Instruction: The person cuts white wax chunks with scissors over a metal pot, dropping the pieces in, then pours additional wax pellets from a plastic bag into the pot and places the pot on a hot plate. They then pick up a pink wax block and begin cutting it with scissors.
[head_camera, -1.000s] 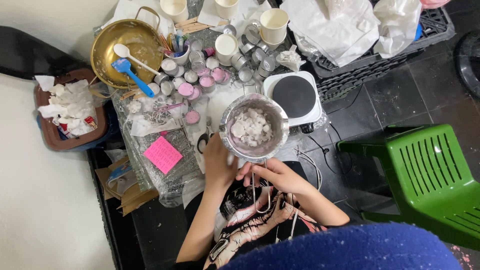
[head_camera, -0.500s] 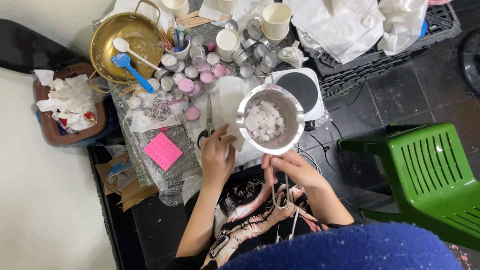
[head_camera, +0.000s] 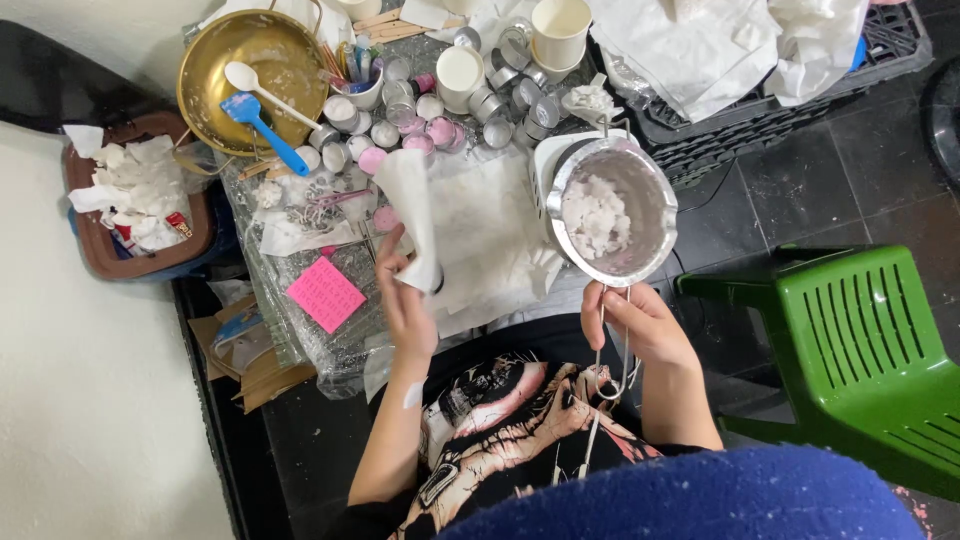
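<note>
— Right hand (head_camera: 640, 325), what is it doing?
— Its fingers are curled tight around the wire handle (head_camera: 612, 340) of a metal pot (head_camera: 612, 222). That pot sits just beyond the knuckles, over a white hotplate (head_camera: 548, 170), with white wax chunks (head_camera: 596, 215) inside.
— And the left hand (head_camera: 405, 300)?
— Fingers and thumb pinch a white paper sheet (head_camera: 412, 215), lifting its edge; the sheet stands up above the fingertips. More white paper (head_camera: 490, 240) lies flat between the two hands.
— Anything further out?
— Left of that hand, a pink note (head_camera: 326, 294); well beyond it, a brass bowl (head_camera: 240, 80) holding a blue spatula (head_camera: 262, 128). Right of the pot hand stands a green stool (head_camera: 860, 360).
</note>
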